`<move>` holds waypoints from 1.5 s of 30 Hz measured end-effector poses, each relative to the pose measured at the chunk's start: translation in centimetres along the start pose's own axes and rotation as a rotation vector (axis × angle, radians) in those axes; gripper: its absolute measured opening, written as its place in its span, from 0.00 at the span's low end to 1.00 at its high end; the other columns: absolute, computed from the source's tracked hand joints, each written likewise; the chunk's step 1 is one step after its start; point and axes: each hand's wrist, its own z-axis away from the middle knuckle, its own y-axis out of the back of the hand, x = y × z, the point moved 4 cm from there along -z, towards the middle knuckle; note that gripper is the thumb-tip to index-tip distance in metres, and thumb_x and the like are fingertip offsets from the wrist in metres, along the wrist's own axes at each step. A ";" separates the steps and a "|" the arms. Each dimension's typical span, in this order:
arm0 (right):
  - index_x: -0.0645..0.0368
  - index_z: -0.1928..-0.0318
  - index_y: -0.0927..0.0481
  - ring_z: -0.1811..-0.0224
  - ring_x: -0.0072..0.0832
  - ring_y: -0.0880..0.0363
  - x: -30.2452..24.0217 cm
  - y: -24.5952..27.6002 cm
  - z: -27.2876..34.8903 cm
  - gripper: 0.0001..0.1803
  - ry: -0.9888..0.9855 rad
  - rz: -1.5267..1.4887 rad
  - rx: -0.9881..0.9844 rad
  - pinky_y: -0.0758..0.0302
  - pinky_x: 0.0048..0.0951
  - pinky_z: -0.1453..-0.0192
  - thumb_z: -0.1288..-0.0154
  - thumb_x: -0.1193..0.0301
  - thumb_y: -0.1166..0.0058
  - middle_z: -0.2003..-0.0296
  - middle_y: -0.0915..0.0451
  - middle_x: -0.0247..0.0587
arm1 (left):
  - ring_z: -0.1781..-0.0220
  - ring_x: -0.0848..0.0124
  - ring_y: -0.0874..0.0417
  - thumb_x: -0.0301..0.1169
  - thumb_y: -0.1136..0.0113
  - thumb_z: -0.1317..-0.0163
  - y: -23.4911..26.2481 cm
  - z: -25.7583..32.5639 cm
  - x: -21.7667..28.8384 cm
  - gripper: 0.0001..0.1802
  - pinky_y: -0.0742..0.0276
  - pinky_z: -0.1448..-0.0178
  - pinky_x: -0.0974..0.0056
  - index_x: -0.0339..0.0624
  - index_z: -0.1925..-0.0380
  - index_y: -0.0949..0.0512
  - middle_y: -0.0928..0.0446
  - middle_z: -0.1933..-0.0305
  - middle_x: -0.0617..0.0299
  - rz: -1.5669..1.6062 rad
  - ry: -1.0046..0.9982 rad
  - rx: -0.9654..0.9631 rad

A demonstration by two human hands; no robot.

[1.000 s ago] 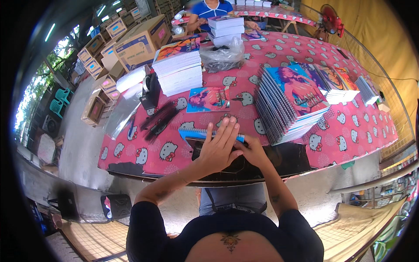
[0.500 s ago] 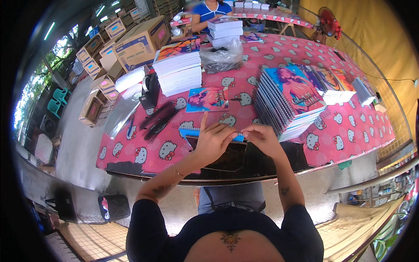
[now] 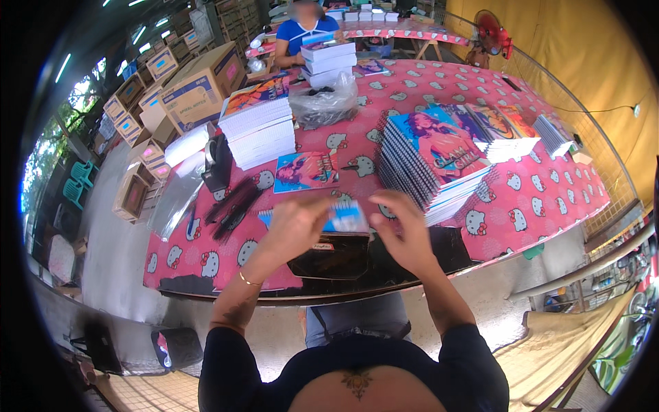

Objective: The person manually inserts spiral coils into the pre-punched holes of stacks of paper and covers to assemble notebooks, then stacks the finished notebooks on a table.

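A blue-covered spiral notebook (image 3: 348, 218) lies at the near edge of the table, partly behind my left hand. My left hand (image 3: 296, 225) is over it, slightly blurred, with fingers curled in; whatever they pinch is hidden. Just off the notebook's right end is my right hand (image 3: 403, 225), thumb and fingers apart, holding nothing. Beneath the notebook's near side is a black board (image 3: 333, 264). Beyond it lies a loose notebook cover or booklet (image 3: 307, 171) with a pink and blue picture. Thin black binding coils (image 3: 233, 208) lie to the left.
A tall stack of spiral notebooks (image 3: 432, 154) stands at right, a white-paged stack (image 3: 257, 130) at left. A black desktop device (image 3: 217, 163), a clear plastic bag (image 3: 326, 103) and cardboard boxes (image 3: 199, 89) are farther off. A person in blue (image 3: 307, 31) sits across the table.
My hands have come apart: the right has opened and let go at the notebook's end, while the left has shifted left. The camera view has shifted slightly.
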 end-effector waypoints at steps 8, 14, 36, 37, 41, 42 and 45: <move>0.61 0.30 0.31 0.34 0.45 0.28 7.5 17.8 -0.7 0.34 -0.155 0.547 0.294 0.32 0.43 0.30 0.35 0.69 0.35 0.37 0.26 0.56 | 0.52 0.58 0.16 0.19 0.35 0.46 2.4 -13.7 5.1 0.20 0.22 0.45 0.51 0.41 0.51 0.18 0.17 0.53 0.54 0.267 -0.561 0.617; 0.65 0.37 0.22 0.57 0.23 0.22 12.9 17.8 -0.5 0.28 -0.387 0.125 0.239 0.24 0.27 0.49 0.34 0.65 0.33 0.53 0.16 0.43 | 0.39 0.59 0.18 0.21 0.39 0.41 -11.5 -14.4 3.1 0.19 0.35 0.26 0.46 0.48 0.49 0.17 0.17 0.45 0.57 0.445 -0.463 -0.004; 0.66 0.27 0.39 0.29 0.35 0.34 3.5 14.4 -5.7 0.33 -0.150 -0.239 0.802 0.41 0.39 0.25 0.23 0.61 0.46 0.30 0.32 0.52 | 0.42 0.53 0.23 0.60 0.41 0.35 -10.5 -26.5 1.1 0.34 0.26 0.38 0.53 0.61 0.32 0.26 0.29 0.40 0.46 0.182 -0.129 -0.053; 0.65 0.27 0.39 0.27 0.37 0.35 4.1 13.7 -5.2 0.34 -0.098 0.012 0.726 0.42 0.42 0.24 0.24 0.60 0.47 0.29 0.34 0.53 | 0.38 0.50 0.24 0.63 0.43 0.36 -13.4 -25.5 -0.5 0.37 0.28 0.36 0.48 0.64 0.30 0.28 0.29 0.35 0.45 -0.014 -0.095 -0.266; 0.62 0.29 0.32 0.27 0.45 0.34 3.6 8.2 -3.9 0.33 0.080 0.824 0.032 0.45 0.52 0.23 0.27 0.55 0.47 0.30 0.31 0.54 | 0.28 0.48 0.30 0.61 0.50 0.31 -15.6 -23.5 -1.9 0.34 0.36 0.29 0.43 0.58 0.31 0.28 0.29 0.31 0.47 -0.071 -0.065 -0.050; 0.62 0.35 0.25 0.30 0.46 0.29 4.5 6.8 -3.5 0.29 0.091 0.818 -0.075 0.43 0.54 0.24 0.28 0.56 0.46 0.37 0.23 0.50 | 0.29 0.48 0.29 0.60 0.50 0.30 -15.0 -24.1 -3.1 0.33 0.35 0.28 0.47 0.57 0.32 0.27 0.27 0.31 0.47 0.047 -0.032 0.051; 0.62 0.40 0.21 0.33 0.44 0.25 4.8 8.3 -3.2 0.26 0.069 0.824 -0.017 0.42 0.53 0.25 0.29 0.56 0.45 0.43 0.18 0.49 | 0.45 0.47 0.16 0.54 0.50 0.26 -13.3 -22.4 -10.1 0.28 0.22 0.42 0.50 0.45 0.40 0.22 0.17 0.47 0.43 0.277 0.222 0.148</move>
